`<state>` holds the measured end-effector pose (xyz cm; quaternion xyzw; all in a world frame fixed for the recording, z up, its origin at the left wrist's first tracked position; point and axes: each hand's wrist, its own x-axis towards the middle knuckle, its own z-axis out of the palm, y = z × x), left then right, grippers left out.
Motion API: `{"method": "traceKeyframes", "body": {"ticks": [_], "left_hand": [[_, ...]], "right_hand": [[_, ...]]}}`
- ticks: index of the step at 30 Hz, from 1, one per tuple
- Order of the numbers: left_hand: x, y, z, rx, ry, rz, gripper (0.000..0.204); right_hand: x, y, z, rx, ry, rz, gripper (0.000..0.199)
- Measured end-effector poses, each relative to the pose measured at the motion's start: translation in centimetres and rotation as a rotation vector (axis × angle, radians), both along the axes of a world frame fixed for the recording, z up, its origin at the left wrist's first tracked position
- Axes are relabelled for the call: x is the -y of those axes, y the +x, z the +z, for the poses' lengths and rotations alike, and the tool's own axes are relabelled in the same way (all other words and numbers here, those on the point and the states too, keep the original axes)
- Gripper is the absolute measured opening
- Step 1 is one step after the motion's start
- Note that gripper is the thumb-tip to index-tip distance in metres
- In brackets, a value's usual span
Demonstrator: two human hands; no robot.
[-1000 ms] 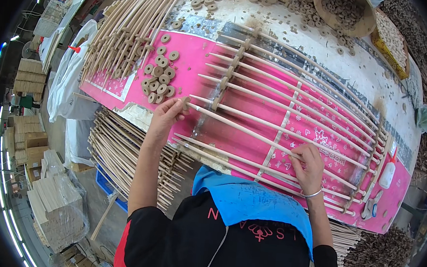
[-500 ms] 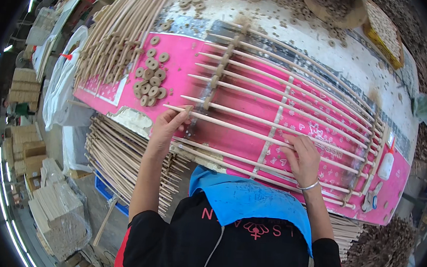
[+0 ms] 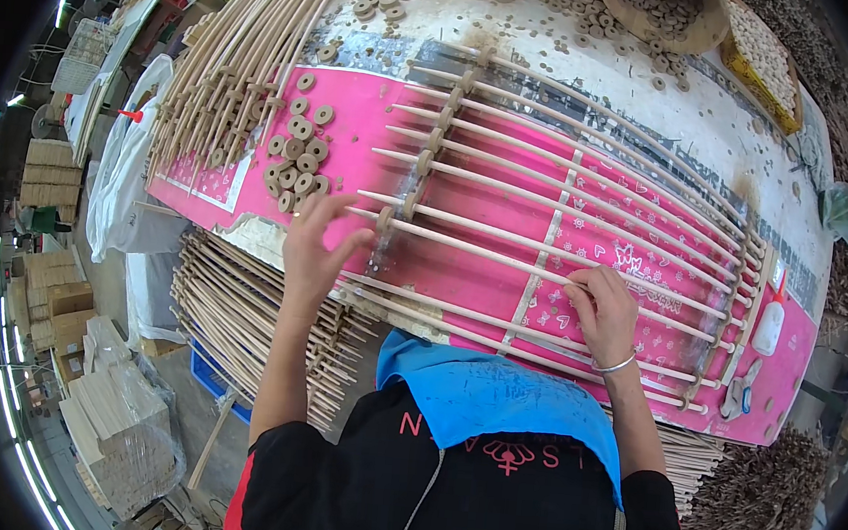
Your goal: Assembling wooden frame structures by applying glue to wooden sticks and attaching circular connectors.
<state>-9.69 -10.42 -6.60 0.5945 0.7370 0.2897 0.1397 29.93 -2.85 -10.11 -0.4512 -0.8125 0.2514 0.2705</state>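
Observation:
Several long wooden rods lie side by side across the pink table covering (image 3: 479, 195), each with a pointed left end. Small wooden rings sit on many of them near that end. Between the thumb and fingers of my right hand (image 3: 603, 314) is the middle of one wooden rod (image 3: 485, 250). A wooden ring (image 3: 385, 219) is on this rod close to its tip. My left hand (image 3: 315, 252) is off the rod, fingers apart, holding nothing. It hovers just below a loose pile of wooden rings (image 3: 306, 163), close to the rod's tip.
A bundle of ringed rods (image 3: 244, 81) lies at the far left, and more rods (image 3: 260, 322) are stacked below the table's near edge. A white glue bottle (image 3: 768, 327) and scissors (image 3: 739, 391) lie at the right. A round bowl of rings (image 3: 668, 15) stands at the back.
My left hand has let go of the ring at the rod's tip and moved left and up toward the loose rings, its fingers spreading. My right hand stays at the rod's middle.

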Motion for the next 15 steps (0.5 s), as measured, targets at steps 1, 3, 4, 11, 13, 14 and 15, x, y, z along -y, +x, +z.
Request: {"method": "traceKeyframes", "body": {"ticks": [1, 3, 4, 11, 13, 14, 15], "left_hand": [[-0.4, 0.5, 0.1, -0.166, 0.101, -0.074, 0.047], [-0.5, 0.5, -0.8, -0.22, 0.065, -0.128, 0.049], [-0.5, 0.4, -1.4, -0.272, 0.03, -0.187, 0.05], [-1.4, 1.1, -2.8, -0.276, 0.057, -0.177, 0.045], [-1.8, 1.2, -3.0, -0.269, 0.06, -0.175, 0.045], [-1.9, 1.3, -3.2, -0.262, 0.063, -0.175, 0.045], [-2.0, 1.3, -3.3, -0.262, 0.064, -0.178, 0.045]], "right_hand": [[0.0, -0.1, 0.0, -0.002, 0.0, 0.005, 0.014], [-0.1, -0.2, 0.0, 0.009, 0.01, 0.021, 0.013], [-0.2, -0.2, -0.1, 0.008, 0.01, 0.021, 0.013], [-0.8, 0.0, -0.9, 0.088, 0.06, 0.022, 0.012], [-1.2, -0.3, -0.7, 0.077, 0.073, 0.009, 0.011], [-1.3, -0.4, -0.6, 0.058, 0.094, -0.004, 0.013], [-1.4, -0.5, -0.6, 0.039, 0.114, -0.017, 0.015]]}}
